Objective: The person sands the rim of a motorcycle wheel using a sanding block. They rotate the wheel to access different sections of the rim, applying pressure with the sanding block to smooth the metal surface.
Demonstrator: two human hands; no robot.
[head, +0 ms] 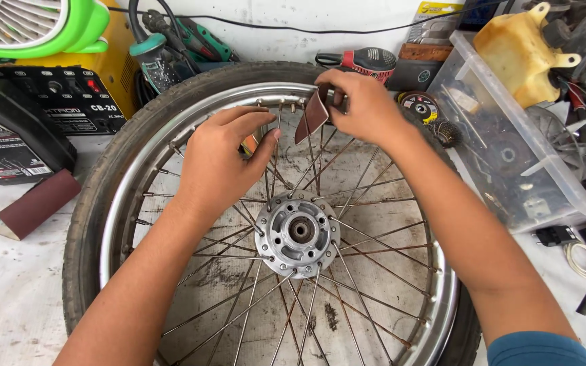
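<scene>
Right hand [367, 102] grip pinching sandpaper strip [313, 112] on spoked wheel [171, 115], left hand [222, 156] fingers on spokes.

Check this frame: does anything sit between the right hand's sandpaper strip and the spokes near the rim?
Nothing visible does. The right hand pinches the brown sandpaper strip directly against the spokes by the rim. The left hand rests on neighbouring spokes, beside it, not in between.

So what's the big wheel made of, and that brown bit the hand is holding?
The tyre looks like black rubber, dull and dusty. The rim seems to be shiny metal, since it glints silver. The spokes look like thin metal rods, brown with rust. The hub looks like grey cast metal. The brown strip in the right hand is probably sandpaper: thin, bendy and matte.
</scene>
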